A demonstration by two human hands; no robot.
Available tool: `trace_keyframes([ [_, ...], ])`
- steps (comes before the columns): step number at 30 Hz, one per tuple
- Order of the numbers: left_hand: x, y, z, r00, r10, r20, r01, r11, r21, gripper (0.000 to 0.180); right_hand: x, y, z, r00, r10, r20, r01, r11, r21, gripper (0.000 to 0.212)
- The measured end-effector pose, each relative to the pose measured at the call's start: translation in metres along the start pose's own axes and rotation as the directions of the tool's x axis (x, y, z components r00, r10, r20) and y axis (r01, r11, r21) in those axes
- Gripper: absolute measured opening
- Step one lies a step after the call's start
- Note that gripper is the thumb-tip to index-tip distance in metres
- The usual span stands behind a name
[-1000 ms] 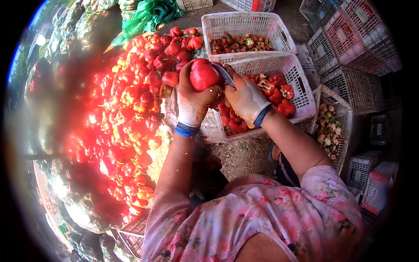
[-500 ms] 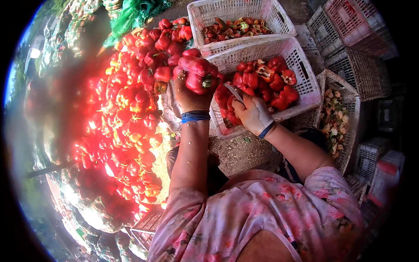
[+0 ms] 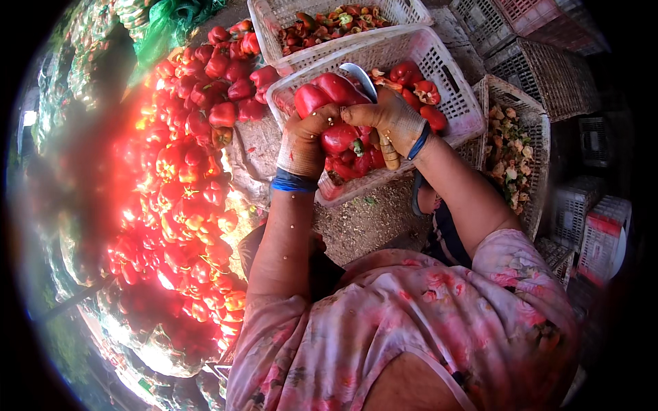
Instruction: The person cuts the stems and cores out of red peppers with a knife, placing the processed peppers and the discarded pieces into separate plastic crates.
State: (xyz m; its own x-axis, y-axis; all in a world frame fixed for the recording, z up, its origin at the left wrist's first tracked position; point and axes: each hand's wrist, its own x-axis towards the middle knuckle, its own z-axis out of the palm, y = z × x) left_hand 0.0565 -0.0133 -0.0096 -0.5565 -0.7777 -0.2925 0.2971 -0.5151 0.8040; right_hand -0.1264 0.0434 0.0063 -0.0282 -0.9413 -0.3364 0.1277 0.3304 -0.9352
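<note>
Above the nearer white plastic crate (image 3: 449,85), my left hand (image 3: 301,145) grips a large red bell pepper (image 3: 337,140), its green stem pointing toward me. My right hand (image 3: 394,122) is closed around a knife, whose curved blade (image 3: 360,79) sticks out past the far side of the hand. The knife's wooden handle (image 3: 389,152) shows below the palm. Both thumbs lie across the pepper, and the right fingers are partly hidden. Stained work gloves with blue bands at the wrists cover both hands. Cut red peppers (image 3: 413,82) lie in the crate beneath.
To the left spreads a big heap of red peppers (image 3: 181,161), partly washed out by glare. A farther white crate (image 3: 271,41) holds pepper scraps. On the right, another crate (image 3: 541,151) contains pale trimmings, with stacked crates (image 3: 558,79) beyond. Green netting (image 3: 161,34) lies at the far left.
My left hand has brought the pepper right, over the nearer crate. The right hand has moved up to meet it, its thumb now on the pepper, and the knife blade points away from me.
</note>
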Motion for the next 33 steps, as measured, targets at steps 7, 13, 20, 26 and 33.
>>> trace_keyframes([
  [7, 0.004, 0.006, -0.004, 0.960, -0.050, 0.275, 0.147, 0.927, -0.345, 0.050, 0.002, 0.012, -0.010, 0.974, 0.109, 0.199, -0.184, 0.890, 0.417, 0.058],
  [13, 0.011, 0.000, -0.008, 0.941, -0.046, 0.336, 0.208, 0.860, -0.466, 0.050, 0.003, -0.013, -0.018, 0.994, -0.060, 0.088, 0.064, 0.997, -0.050, 0.065],
  [20, 0.010, -0.009, 0.000, 0.955, -0.091, 0.283, 0.248, 0.767, -0.592, 0.040, 0.022, -0.001, -0.047, 0.938, -0.347, -0.015, 0.273, 0.764, -0.585, 0.074],
  [26, 0.031, -0.016, -0.009, 0.955, -0.216, 0.204, 0.296, 0.747, -0.595, 0.033, 0.000, 0.002, -0.030, 0.768, -0.628, -0.127, 0.437, 0.658, -0.614, 0.066],
  [33, 0.045, -0.039, -0.002, 0.917, -0.289, 0.274, 0.397, 0.620, -0.676, 0.023, -0.013, 0.001, 0.004, 0.814, -0.571, 0.106, 0.357, 0.348, -0.867, 0.069],
])
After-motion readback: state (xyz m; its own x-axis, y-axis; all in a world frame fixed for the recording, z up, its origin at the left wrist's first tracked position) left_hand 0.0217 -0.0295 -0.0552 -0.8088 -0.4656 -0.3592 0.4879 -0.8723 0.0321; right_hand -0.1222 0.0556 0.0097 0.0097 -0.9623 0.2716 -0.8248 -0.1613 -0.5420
